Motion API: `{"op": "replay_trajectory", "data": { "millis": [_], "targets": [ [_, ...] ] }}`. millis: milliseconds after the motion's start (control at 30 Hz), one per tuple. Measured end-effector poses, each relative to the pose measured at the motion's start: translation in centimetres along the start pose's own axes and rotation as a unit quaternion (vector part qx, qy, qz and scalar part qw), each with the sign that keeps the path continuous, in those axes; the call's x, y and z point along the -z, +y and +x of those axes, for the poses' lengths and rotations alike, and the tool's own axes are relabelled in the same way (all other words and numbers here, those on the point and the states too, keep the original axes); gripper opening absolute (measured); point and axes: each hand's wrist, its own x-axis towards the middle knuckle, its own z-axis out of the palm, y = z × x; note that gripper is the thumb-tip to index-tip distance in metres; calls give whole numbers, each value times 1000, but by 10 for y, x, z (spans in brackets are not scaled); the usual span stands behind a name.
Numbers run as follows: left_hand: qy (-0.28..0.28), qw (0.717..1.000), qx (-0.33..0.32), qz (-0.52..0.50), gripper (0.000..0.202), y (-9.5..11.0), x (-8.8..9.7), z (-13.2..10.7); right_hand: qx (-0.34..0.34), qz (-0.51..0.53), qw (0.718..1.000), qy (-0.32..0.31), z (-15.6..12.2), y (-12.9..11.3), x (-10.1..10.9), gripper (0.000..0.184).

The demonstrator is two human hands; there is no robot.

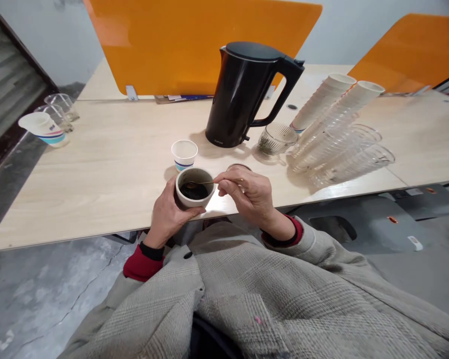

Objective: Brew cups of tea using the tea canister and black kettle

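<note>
My left hand [167, 214] is wrapped round a pale cup [194, 202] with dark liquid inside, near the table's front edge. In my right hand [251, 196] the thin handle of a spoon [206, 182] is pinched, and its bowl reaches into that cup. Just behind the cup stands a white paper cup [184, 150] with a blue band. Partly hidden behind my right hand is a round rim [239, 167] of something I cannot make out.
A black electric kettle [239, 97] stands behind the cups. To its right sits a ribbed glass cup [277, 138] with dark leaves, then leaning stacks of clear plastic cups [344, 159] and paper cups [324, 99]. More cups [47, 132] stand far left. An orange divider [164, 47] runs behind.
</note>
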Motion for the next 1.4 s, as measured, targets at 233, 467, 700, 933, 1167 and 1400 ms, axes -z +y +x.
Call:
{"op": "replay_trajectory", "data": {
  "millis": [233,467,700,933,1167,1400],
  "targets": [
    [-3,1000,-3,1,96,1,0,0,24,6,999,-46,0,5,-9,17],
    [0,1000,-3,1,96,1,0,0,-7,59,994,-92,3,2,-9,22],
    [-4,1000,-11,3,96,0,0,0,-136,118,982,-49,4,-4,-5,30],
    [1,1000,-18,-2,98,-2,0,0,-222,197,951,88,5,-3,-4,34],
    [6,999,-43,12,99,-4,-1,0,-219,208,943,144,4,1,-7,33],
    [5,999,-33,11,95,-3,-1,-1,-95,75,992,23,-2,5,-5,26]
  ]
}}
